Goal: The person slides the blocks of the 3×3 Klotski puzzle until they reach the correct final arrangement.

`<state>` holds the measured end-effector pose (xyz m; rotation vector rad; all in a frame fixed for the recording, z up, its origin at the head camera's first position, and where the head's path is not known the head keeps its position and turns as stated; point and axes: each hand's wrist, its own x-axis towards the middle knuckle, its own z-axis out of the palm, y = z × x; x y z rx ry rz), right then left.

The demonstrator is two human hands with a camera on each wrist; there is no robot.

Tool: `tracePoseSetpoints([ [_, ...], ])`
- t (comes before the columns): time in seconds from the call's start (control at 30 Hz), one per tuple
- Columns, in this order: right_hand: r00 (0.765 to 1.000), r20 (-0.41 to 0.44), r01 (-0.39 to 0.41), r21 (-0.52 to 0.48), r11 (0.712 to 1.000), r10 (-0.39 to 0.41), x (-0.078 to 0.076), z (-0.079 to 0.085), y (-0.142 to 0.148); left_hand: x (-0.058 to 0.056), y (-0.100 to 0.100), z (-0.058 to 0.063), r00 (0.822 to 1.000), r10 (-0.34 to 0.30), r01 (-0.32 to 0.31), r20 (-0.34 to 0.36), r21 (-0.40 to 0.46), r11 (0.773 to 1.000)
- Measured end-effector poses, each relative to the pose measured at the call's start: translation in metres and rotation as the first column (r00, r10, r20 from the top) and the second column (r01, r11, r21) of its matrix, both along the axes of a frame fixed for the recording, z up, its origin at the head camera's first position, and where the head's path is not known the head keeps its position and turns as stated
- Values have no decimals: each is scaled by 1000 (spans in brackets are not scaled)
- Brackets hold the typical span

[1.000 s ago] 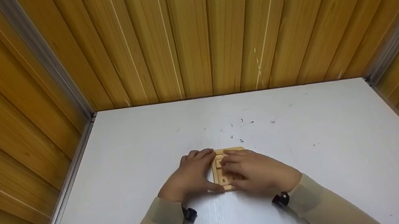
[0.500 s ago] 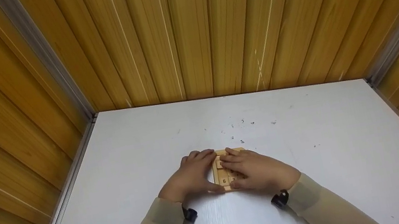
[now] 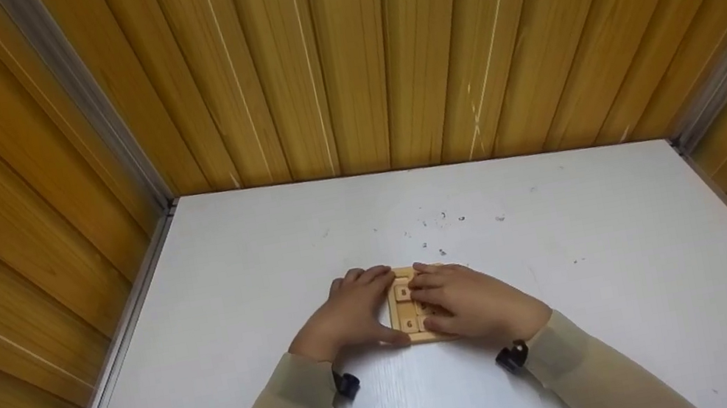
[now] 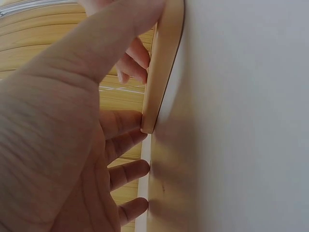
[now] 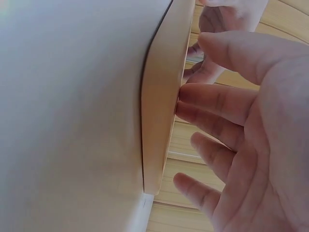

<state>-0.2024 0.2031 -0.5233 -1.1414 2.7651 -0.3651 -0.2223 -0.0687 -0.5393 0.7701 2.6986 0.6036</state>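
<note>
A light wooden sliding number puzzle [image 3: 405, 310] lies flat on the white table, between both hands. My left hand [image 3: 346, 315] holds its frame at the left, thumb on the near edge and index finger at the far left corner. In the left wrist view the other left fingers rest near the tabletop beyond the frame [image 4: 162, 67]. The 8 tile [image 3: 403, 293] and the 6 tile [image 3: 409, 324] show in the left column, with a bare slot between them. My right hand [image 3: 474, 298] reaches over the right side, fingertips touching the tiles; it hides most of them.
The white table [image 3: 252, 253] carries small dark marks [image 3: 443, 251] beyond the puzzle. Wood-patterned panels [image 3: 345, 57] enclose the back and both sides. A black wrist camera strap [image 3: 512, 356] sits on the right wrist, another [image 3: 347, 385] on the left.
My right fingers have drawn slightly to the right, uncovering the 8 tile. My left hand keeps its hold on the frame, and the puzzle stays in place.
</note>
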Motion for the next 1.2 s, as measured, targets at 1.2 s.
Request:
tracePoseSetpoints([
  [1.2,999,25,-36,-22,999,37,3,1,-5,-1,1,0,1000,-10,10,-2,-22,1000],
])
